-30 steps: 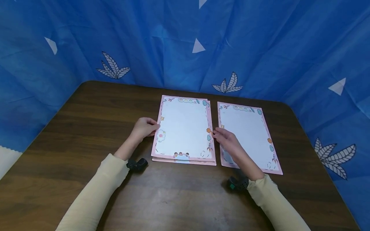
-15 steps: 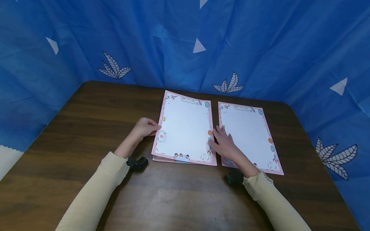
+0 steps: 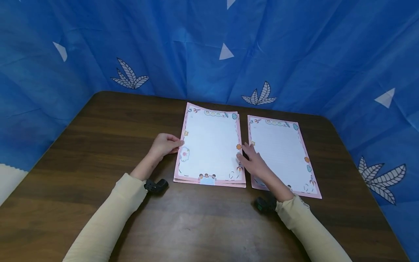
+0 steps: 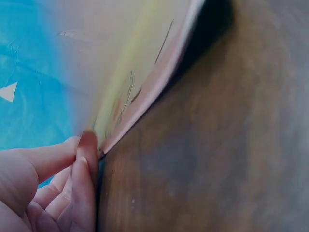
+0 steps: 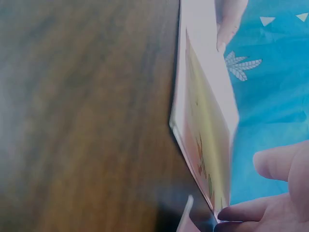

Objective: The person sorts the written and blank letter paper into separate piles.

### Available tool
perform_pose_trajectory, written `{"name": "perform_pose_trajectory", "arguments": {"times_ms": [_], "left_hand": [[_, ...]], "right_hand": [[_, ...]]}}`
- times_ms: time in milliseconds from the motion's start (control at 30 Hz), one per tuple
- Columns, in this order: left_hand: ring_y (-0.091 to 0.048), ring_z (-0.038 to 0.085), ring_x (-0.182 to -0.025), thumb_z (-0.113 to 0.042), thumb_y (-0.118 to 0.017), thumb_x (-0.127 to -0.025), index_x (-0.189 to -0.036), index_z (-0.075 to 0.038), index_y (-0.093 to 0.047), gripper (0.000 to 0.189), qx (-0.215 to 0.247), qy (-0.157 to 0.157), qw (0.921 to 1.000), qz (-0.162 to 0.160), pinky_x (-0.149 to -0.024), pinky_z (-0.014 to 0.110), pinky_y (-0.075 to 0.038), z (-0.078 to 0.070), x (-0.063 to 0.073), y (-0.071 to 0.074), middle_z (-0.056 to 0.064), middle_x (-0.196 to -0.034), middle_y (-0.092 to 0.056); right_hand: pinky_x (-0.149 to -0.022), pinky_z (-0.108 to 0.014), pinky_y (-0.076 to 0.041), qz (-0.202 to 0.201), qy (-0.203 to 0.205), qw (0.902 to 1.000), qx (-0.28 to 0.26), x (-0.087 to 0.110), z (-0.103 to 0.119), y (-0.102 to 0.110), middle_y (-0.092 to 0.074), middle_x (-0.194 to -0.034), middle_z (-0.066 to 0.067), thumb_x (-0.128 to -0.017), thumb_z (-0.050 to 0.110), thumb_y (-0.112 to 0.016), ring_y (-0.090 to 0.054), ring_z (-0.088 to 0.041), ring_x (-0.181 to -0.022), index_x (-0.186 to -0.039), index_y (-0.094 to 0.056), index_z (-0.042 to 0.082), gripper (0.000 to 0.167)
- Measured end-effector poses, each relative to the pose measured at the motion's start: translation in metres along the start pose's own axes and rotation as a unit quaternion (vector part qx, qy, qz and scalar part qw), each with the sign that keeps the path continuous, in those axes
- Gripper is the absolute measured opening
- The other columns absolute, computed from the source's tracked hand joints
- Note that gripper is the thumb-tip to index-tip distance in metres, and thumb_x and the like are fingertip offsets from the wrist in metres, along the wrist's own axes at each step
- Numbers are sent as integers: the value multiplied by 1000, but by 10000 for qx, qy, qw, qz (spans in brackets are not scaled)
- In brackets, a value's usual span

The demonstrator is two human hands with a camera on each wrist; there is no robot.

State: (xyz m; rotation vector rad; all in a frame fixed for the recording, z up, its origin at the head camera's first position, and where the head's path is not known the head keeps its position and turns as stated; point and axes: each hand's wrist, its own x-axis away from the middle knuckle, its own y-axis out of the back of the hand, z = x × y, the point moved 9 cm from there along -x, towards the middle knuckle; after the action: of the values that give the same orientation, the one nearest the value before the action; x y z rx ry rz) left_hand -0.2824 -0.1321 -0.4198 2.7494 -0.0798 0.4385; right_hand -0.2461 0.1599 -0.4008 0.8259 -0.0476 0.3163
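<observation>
Your left hand [image 3: 163,145] is pinching left edge of pink-bordered white rectangular paper stack [image 3: 211,145]; right hand [image 3: 254,162], fingers extended, touching its right edge; matching paper [image 3: 283,154] lying right of stack; brown wooden table [image 3: 199,222] underneath.

A dark brown wood-grain table [image 3: 209,222] bears stacked pink-bordered white paper sheets [image 3: 211,145]; just beside lies another pink-bordered sheet [image 3: 283,154].

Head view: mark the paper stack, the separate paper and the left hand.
Paper stack [image 3: 211,145], head view: middle of its top.
Separate paper [image 3: 281,153], head view: white centre.
Left hand [image 3: 162,146], head view: its back.
</observation>
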Motion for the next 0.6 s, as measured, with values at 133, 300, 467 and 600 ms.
{"name": "perform_pose_trajectory", "arguments": {"times_ms": [133,300,467,600], "left_hand": [[-59,20,-71,-19,-67,-88,-104,5,-66,28,-709,-496,9959,-267,-64,24,-51,-9,5,1,15,-89,-63],[-56,24,-74,-14,-65,-89,-116,6,-62,34,-1646,-1106,9788,-506,-64,29,-48,-24,15,-2,14,-88,-62],[-55,25,-77,-11,-62,-90,-127,6,-54,42,-1665,-1155,9785,-393,-64,31,-47,-25,18,-9,15,-91,-61],[-59,26,-80,-13,-61,-91,-131,4,-50,45,-1486,-1053,9829,-258,-69,33,-51,-22,18,-12,17,-97,-63]], "right_hand": [[-106,-55,2,-40,65,10000,8,2,3,1,-11,-150,-24,-100,26,-41,3,-35,-138,-144,-20,-8,59],[-106,-54,-12,-448,166,9985,-273,3,4,6,-21,-150,-20,-99,24,-44,-5,-33,-138,-144,-28,-3,54],[-100,-50,-32,-1013,315,9924,-622,4,6,15,-47,-134,-21,-96,17,-51,-33,-33,-130,-138,-42,-2,47],[-81,-39,-47,-1242,54,9865,-1069,4,1,20,-64,-102,-15,-93,16,-58,-56,-29,-96,-124,-56,1,34]]}}
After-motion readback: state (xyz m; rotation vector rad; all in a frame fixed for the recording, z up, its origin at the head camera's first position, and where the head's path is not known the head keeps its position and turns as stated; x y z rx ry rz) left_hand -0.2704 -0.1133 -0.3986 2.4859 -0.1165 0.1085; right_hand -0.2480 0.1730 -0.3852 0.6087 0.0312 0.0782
